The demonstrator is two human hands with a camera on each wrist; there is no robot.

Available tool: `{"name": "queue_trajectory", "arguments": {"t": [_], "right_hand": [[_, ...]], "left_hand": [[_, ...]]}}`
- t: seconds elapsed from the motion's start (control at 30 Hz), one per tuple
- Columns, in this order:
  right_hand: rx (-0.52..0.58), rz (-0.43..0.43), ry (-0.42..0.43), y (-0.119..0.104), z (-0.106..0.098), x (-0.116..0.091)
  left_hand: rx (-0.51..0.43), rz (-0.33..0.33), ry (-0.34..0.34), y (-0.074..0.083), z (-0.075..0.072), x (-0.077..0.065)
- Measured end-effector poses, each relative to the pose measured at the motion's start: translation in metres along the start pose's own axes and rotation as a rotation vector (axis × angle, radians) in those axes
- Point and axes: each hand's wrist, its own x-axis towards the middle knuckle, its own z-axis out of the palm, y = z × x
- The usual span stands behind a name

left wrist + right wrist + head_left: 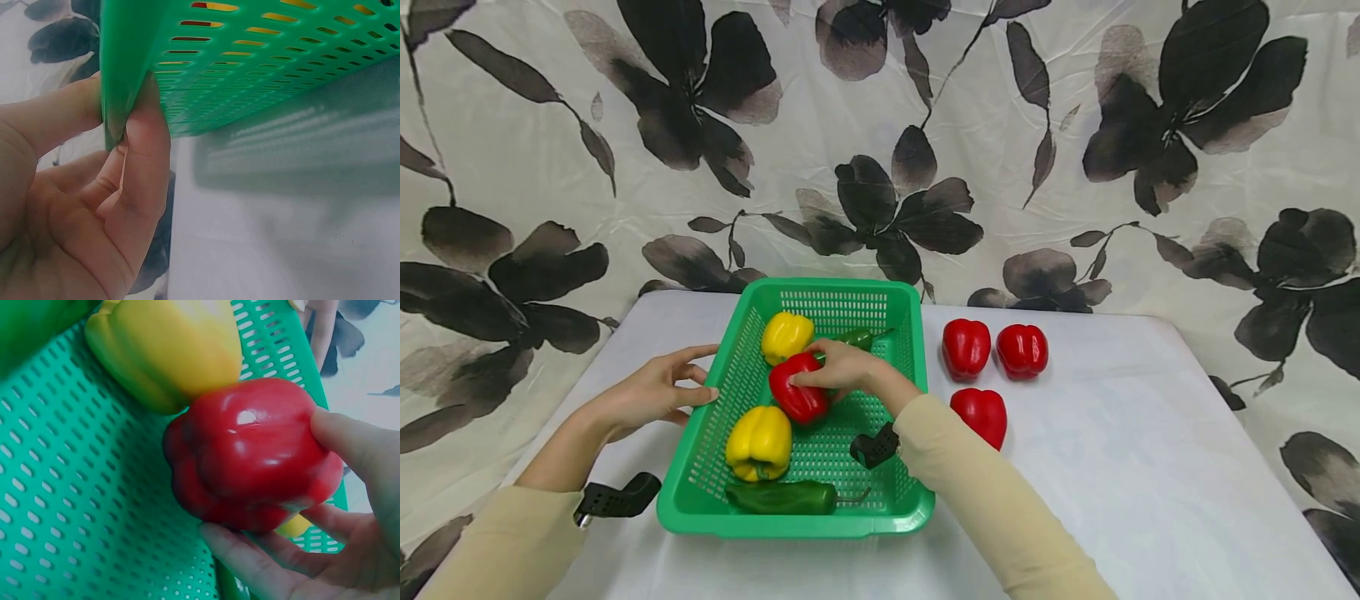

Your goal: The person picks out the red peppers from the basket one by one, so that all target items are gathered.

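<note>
My right hand (842,367) grips a red bell pepper (799,390) inside the green basket (917,333). In the right wrist view the thumb presses one side of that pepper and the fingers curl under the other. My left hand (658,387) pinches the left rim of the basket, and the left wrist view shows thumb and fingers (147,156) on either side of the rim. Inside the basket, a yellow bell pepper (760,443) sits in front of the held one and another yellow bell pepper (787,337) behind it. One long green pepper (786,497) lies along the front wall.
Another green pepper (857,337) lies at the back of the basket, partly hidden by my right hand. Right of the basket, three red bell peppers (966,348) rest on the white-covered table (1112,467). A floral cloth (880,125) hangs behind the table.
</note>
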Motion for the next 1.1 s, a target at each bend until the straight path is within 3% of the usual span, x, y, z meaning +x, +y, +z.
{"name": "queue_trajectory", "arguments": {"t": [0.23,0.87,1.1], "right_hand": [[0.02,-0.023,0.003,-0.003,-0.007,-0.005],[-0.067,-0.137,0.042,-0.017,-0.024,-0.026],[-0.033,-0.162,0.05,-0.016,-0.032,-0.035]], "left_hand": [[0.005,-0.005,0.006,0.001,-0.001,0.0],[0.003,-0.009,0.009,0.001,0.0,0.0],[-0.011,-0.001,0.006,-0.001,0.0,-0.001]]}}
